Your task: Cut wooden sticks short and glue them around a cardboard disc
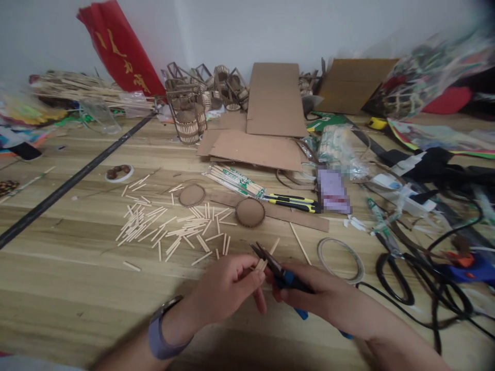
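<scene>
My left hand (228,288) pinches a short wooden stick (262,264) between thumb and fingers; a watch sits on that wrist. My right hand (320,299) grips blue-handled cutting pliers (270,260), whose dark jaws sit at the stick's end. Both hands hover low over the wooden table, near its front. Just beyond them lie several cut stick pieces (170,226) scattered in a heap, and two round cardboard discs (250,212).
A roll of tape (340,255) lies right of my hands. Black cables (425,288), scissors and a glue gun crowd the right side. Cardboard sheets (270,123), small stick baskets (189,123), a chopstick packet and a yellow-black knife lie farther back.
</scene>
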### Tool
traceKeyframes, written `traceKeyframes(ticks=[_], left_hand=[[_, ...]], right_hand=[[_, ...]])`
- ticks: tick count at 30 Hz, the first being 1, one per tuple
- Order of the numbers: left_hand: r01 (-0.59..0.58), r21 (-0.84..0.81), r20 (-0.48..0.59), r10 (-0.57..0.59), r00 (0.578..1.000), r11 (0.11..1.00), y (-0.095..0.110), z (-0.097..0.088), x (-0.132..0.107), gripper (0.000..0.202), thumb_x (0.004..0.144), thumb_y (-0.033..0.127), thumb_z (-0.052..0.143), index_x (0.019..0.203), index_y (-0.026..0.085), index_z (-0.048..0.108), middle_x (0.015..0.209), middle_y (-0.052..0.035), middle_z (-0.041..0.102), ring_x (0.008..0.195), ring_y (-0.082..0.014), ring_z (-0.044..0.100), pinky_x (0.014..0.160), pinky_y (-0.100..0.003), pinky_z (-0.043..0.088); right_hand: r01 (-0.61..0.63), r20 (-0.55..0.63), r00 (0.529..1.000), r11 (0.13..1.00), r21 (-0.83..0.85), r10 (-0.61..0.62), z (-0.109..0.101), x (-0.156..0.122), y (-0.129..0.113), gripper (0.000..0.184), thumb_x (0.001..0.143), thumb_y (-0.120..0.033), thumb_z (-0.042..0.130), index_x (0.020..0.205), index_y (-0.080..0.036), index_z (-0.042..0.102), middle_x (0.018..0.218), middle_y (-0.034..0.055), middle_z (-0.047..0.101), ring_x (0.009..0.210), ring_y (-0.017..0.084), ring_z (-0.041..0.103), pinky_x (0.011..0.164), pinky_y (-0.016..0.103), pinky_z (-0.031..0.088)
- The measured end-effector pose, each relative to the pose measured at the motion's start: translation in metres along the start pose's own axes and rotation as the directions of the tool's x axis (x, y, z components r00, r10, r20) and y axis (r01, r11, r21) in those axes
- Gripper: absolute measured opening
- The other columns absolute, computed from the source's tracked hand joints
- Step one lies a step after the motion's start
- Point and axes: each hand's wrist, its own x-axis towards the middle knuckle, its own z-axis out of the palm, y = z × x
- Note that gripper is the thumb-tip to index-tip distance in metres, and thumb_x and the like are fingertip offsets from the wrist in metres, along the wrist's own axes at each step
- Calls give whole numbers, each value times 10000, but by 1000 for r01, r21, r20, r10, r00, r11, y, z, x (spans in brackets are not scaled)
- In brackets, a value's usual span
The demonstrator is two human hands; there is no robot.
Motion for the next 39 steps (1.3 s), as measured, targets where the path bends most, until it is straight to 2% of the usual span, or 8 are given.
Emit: traceKeyframes(ticks=[3, 10, 21, 25, 31, 39], left_hand=[[30, 43, -6, -29, 1000, 999, 3, 0, 0, 316, 912, 397, 451, 870, 136, 625, 660, -14, 664, 611, -147, 644, 580, -210, 409], [53, 59, 9, -54, 999, 997, 5, 1, 1, 338, 904, 425, 433, 811, 146, 599, 576, -3, 651, 564, -133, 589, 550, -204, 365], [88, 79, 8, -89, 996, 993, 7, 3, -1, 328, 899, 420, 440, 759, 159, 582, 550, 9, 639, 507, -109, 501, 493, -198, 304], [76, 40, 21, -77, 997, 996, 7, 3, 0, 309, 897, 406, 447, 764, 158, 574, 541, 15, 620, 522, -110, 528, 511, -193, 319], [66, 20, 35, -67, 997, 998, 5, 3, -1, 309, 900, 402, 438, 787, 154, 584, 552, 18, 615, 536, -110, 541, 538, -193, 339], [79, 188, -10, -78, 997, 979, 8, 1, -2, 370, 906, 410, 403, 657, 172, 538, 519, 20, 581, 489, -101, 436, 496, -210, 295]], right_hand=[[15, -8, 1000, 1000, -22, -16, 1, 1, 1, 132, 829, -310, 537, 834, -191, 591, 732, -18, 503, 653, 118, 439, 567, 212, 375], [63, -34, 997, 994, -92, -67, 4, 1, -2, 141, 834, -291, 516, 848, -185, 608, 741, -17, 513, 654, 120, 454, 573, 217, 381], [37, -50, 998, 997, -69, -41, 7, 1, -2, 176, 833, -323, 521, 881, -187, 622, 767, -10, 529, 670, 126, 473, 573, 207, 420], [15, -33, 999, 999, -29, -16, 7, 1, -1, 171, 828, -321, 521, 890, -190, 613, 768, -15, 531, 670, 126, 476, 589, 215, 428], [41, -6, 999, 999, -26, -41, 7, 2, 0, 145, 812, -280, 528, 896, -181, 594, 776, -12, 526, 688, 125, 469, 614, 212, 426], [61, -117, 990, 985, -161, -81, 12, 4, -1, 106, 779, -197, 519, 835, -188, 609, 729, -21, 569, 663, 134, 487, 599, 226, 387]])
